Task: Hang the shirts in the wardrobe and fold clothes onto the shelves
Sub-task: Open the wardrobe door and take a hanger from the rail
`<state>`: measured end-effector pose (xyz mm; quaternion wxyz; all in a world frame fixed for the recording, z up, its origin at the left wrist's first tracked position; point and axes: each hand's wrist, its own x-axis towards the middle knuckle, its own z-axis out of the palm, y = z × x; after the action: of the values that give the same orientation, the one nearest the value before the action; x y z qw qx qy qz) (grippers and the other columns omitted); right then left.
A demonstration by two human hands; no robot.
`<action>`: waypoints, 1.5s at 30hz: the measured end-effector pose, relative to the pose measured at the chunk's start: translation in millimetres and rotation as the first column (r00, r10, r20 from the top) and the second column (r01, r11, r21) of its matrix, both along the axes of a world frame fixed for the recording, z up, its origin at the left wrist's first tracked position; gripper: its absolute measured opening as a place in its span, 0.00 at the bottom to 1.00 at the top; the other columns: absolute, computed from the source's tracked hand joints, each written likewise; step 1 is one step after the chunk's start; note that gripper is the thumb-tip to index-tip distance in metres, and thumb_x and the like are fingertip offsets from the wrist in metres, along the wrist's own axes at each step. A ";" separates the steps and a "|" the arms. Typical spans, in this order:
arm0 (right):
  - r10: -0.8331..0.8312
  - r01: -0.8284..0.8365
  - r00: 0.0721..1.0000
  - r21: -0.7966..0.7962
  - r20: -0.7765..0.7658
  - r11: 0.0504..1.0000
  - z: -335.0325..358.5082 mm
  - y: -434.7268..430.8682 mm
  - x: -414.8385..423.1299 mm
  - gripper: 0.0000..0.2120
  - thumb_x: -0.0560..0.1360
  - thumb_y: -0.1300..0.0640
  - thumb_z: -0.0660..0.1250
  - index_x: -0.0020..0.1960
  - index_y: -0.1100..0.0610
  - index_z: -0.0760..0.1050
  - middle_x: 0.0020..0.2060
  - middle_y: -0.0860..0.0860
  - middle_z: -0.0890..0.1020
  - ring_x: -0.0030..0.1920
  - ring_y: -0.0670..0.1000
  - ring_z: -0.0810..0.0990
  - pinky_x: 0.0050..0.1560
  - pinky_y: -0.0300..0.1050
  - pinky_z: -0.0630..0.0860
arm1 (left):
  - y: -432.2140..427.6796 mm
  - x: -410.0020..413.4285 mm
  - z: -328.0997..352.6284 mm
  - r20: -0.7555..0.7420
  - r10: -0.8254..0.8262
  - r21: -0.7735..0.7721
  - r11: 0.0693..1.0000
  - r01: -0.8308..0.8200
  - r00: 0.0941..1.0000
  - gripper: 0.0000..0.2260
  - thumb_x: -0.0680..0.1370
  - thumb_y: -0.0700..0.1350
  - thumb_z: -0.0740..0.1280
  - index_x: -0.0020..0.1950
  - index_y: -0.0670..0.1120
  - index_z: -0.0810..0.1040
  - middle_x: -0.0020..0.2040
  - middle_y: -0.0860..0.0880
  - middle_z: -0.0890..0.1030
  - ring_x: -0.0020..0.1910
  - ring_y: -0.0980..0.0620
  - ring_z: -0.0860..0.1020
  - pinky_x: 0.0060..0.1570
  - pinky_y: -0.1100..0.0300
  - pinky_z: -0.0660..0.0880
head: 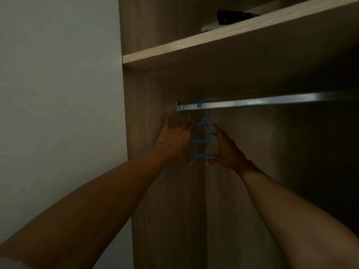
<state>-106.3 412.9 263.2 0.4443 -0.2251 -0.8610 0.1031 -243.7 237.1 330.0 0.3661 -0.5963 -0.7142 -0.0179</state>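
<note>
Your right hand (227, 150) has its fingers curled over the right side of the thin blue clothes hanger (202, 141), with the thumb tucked in at the end of its lower bar, so it grips the frame there. Your left hand (174, 136) lies against the hanger's left side with its fingers stretched and spread upward. The light is too dim to tell whether its thumb pinches the lower bar.

The hanger sits between your two hands, its stepped outline and two crossbars showing in the gap. Its slim hook rises straight above your grip and loops over the flat brushed-metal rail (272, 102), close to the rail's left end bracket. A short blue piece shows just left of your left wrist.

Beyond your left hand, touching or nearly touching its fingertips, stands the matte wood-grain side panel (147, 191) of the wardrobe. A plain pale wall (58, 94) lies further left. Above the rail and well above your grip runs a light wood-grain shelf board (213, 41). On it, up and to the right of your hands, rests a dark, lumpy object (229, 16) on a flat grey item (210, 26). Neither is clear enough to identify.
</note>
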 end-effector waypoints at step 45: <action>0.247 -0.253 0.963 0.048 0.103 0.966 -35.1 -261.4 89.0 0.58 0.62 0.52 0.81 0.81 0.45 0.48 0.74 0.56 0.67 0.74 0.56 0.68 0.70 0.57 0.70 | -294.3 117.1 -43.2 0.062 0.164 0.033 0.986 -0.166 0.985 0.42 0.68 0.59 0.75 0.76 0.46 0.63 0.70 0.47 0.71 0.64 0.44 0.74 0.58 0.47 0.72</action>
<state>-17.4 151.5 228.0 0.3925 -0.1057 -0.9056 0.1213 -126.5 -57.2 286.8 0.3565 -0.5274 -0.7710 -0.0187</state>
